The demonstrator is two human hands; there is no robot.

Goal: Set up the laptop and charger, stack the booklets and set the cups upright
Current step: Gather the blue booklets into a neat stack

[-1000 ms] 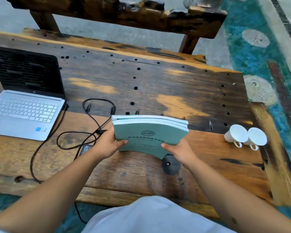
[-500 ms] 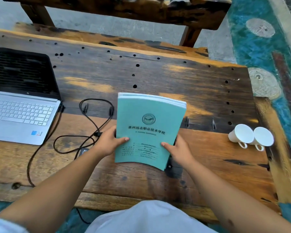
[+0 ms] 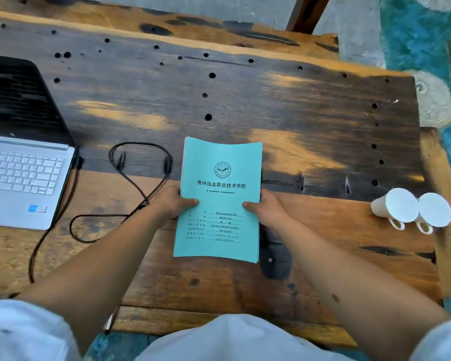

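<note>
While both hands held it, a teal stack of booklets (image 3: 220, 194) sat at the middle of a worn wooden table (image 3: 245, 105), its printed cover facing up. The left hand (image 3: 171, 204) gripped the stack's left edge and the right hand (image 3: 264, 208) gripped its right edge, each with a thumb pressed on the cover and fingers hidden beneath. Whether the stack already lay flat on the wood or hung just above it could not be told.

To the left, an open laptop (image 3: 24, 175) stood at the table's edge, with a black cable (image 3: 141, 183) looping between it and the booklets — the charger brick itself was not visible. Far to the right, well apart from the booklets, two white cups (image 3: 412, 211) lay on their sides, touching each other, handles toward the person.

The step in hand appeared to be stacking the booklets, and it looked nearly finished. The next move would likely call for releasing the squared stack without shifting it, then reaching right to the cups — each needing to be tipped onto its base.
</note>
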